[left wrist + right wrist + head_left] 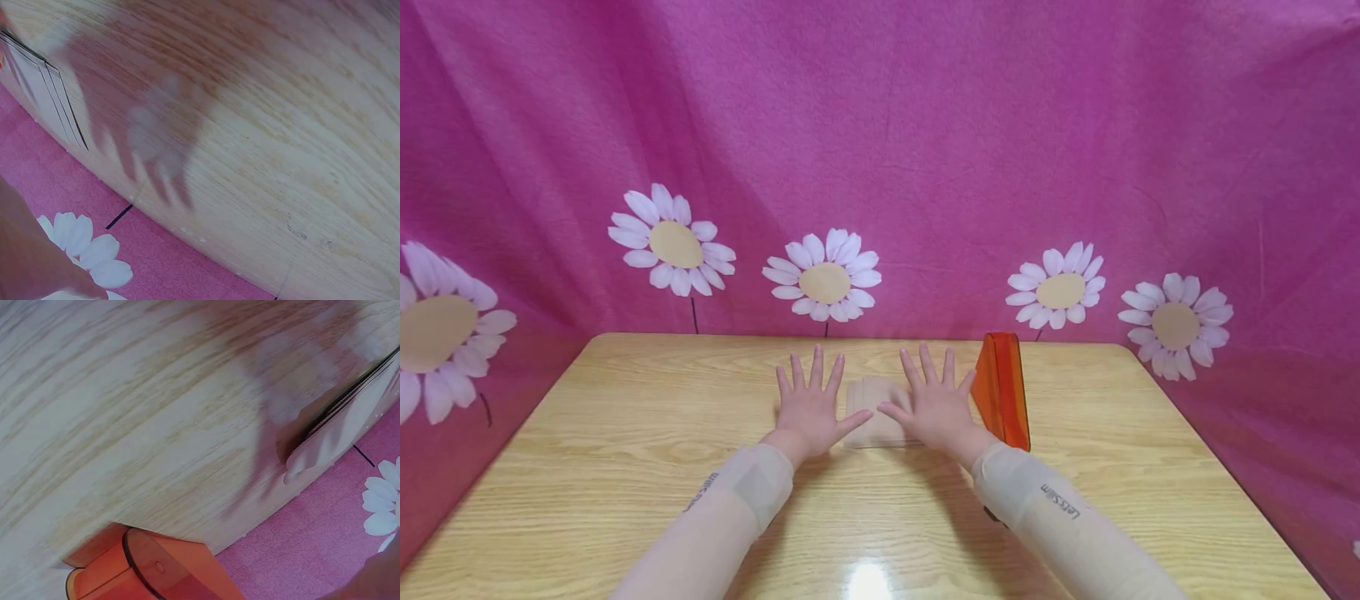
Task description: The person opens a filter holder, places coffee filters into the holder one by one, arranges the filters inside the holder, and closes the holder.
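Note:
My left hand is spread flat above the table, palm down, holding nothing. The right hand mirrors it, its fingers also splayed and its thumb pointing toward the left thumb. Behind and between the thumbs lies a flat stack of pale, thin pieces, partly covered by the right hand. Fine lines run along the stack's edge in the left wrist view. Right of the right hand stands a translucent orange pouch with dark edging and a wedge shape; the right fingers overlap its left side in the head view.
The wooden table has rounded back corners. A magenta cloth printed with white daisies hangs behind it and along both sides. Both forearms wear pale sleeves. The hands cast shadows on the tabletop.

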Demonstrator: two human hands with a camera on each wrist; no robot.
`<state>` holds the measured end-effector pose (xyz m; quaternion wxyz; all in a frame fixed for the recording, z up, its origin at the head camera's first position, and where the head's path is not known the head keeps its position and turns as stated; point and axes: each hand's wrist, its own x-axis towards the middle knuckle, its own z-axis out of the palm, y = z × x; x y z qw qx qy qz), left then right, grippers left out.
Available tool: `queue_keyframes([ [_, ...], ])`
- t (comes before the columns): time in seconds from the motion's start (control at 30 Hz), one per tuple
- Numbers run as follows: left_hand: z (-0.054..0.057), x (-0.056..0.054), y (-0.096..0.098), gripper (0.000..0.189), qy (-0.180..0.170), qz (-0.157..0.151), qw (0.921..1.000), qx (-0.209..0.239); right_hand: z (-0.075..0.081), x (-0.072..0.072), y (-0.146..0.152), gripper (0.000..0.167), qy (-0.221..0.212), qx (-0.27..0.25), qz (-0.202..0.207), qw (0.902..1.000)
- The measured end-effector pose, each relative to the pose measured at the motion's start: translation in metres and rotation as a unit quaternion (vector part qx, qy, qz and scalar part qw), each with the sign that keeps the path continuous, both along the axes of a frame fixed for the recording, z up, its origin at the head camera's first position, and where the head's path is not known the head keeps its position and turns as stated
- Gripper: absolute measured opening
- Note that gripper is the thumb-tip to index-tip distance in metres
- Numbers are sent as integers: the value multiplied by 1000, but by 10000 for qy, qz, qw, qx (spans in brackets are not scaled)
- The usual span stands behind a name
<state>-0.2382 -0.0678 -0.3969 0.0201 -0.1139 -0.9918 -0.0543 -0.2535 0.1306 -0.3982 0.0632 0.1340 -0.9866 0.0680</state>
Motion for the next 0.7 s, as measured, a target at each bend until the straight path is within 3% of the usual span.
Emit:
queue_keyframes([
  [0.27,-1,-2,0,92,-25,25,9999,100,4,-2,1,87,-79,95,-1,9999],
  [0.5,0,-1,-1,92,7,55,10000,57,12,-7,9,88,537,454,-102,9975],
  [0.7,-1,0,-2,93,-2,53,10000,36,20,-11,15,88,546,402,-401,9969],
])
